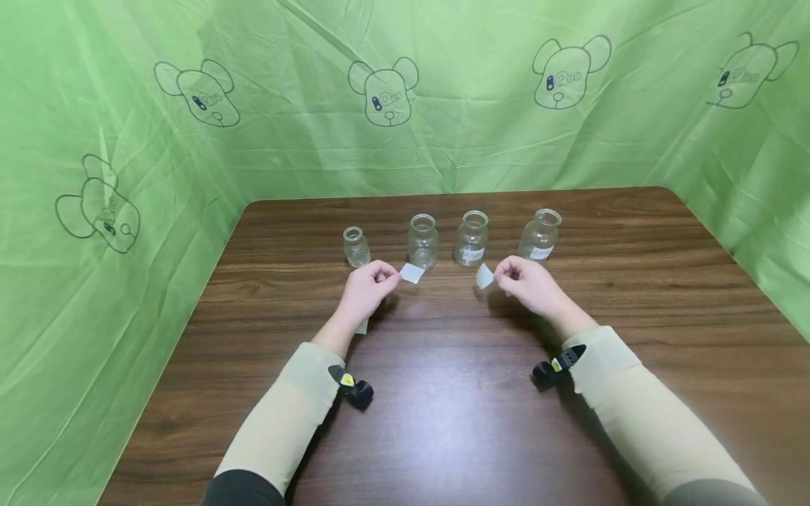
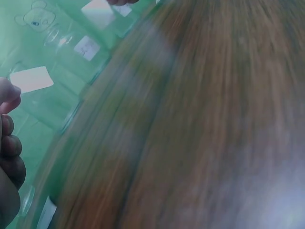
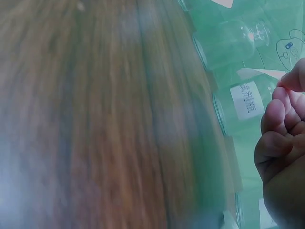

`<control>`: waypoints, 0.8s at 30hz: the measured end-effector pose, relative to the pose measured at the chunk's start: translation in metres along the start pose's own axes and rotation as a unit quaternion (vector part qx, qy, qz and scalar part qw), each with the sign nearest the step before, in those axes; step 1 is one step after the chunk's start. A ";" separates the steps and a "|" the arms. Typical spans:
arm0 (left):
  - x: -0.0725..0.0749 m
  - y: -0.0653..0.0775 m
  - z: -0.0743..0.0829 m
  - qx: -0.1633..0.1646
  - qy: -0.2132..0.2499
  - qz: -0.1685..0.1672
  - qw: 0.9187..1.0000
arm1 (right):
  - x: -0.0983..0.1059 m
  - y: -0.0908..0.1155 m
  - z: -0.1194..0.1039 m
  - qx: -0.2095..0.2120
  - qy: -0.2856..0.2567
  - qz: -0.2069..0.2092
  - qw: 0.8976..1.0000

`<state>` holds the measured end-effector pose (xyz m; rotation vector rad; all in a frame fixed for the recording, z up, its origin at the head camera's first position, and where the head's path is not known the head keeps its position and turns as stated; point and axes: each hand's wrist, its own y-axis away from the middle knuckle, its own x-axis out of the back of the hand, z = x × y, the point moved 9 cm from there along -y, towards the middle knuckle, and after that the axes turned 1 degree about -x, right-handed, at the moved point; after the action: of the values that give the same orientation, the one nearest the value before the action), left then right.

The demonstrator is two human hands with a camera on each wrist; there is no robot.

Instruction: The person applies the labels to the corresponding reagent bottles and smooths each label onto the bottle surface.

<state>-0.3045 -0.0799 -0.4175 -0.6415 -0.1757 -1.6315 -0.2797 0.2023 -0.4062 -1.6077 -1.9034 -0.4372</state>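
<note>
My left hand (image 1: 370,287) pinches a small white label (image 1: 413,273) by its edge between thumb and fingertips. The label is held flat in front of a clear glass bottle (image 1: 422,242) that has no sticker showing. My right hand (image 1: 526,281) pinches a curved piece of white paper (image 1: 484,276), which narrows toward the fingertips in the right wrist view. Just behind that piece stands a glass bottle with a handwritten white label (image 1: 471,254). Farther right is another labelled bottle (image 1: 543,228), its lower part close behind my right hand.
A smaller glass bottle (image 1: 356,249) stands at the left end of the row, behind my left hand. Another piece of white paper (image 1: 362,327) lies on the wooden table (image 1: 443,393), partly hidden by my left wrist. Green cloth (image 1: 455,154) hangs around the back and sides.
</note>
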 end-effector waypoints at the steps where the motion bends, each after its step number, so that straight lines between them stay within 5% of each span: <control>1: 0.002 0.000 -0.002 0.002 0.001 0.001 1.000 | 0.002 0.001 0.001 -0.002 0.003 0.001 1.000; 24: 0.032 0.006 -0.019 0.015 -0.009 0.026 1.000 | 0.028 0.021 0.024 -0.017 0.061 0.019 0.998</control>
<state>-0.3055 -0.1170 -0.4187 -0.6332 -0.1942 -1.5701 -0.2668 0.2423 -0.4097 -1.5991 -1.7817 -0.5425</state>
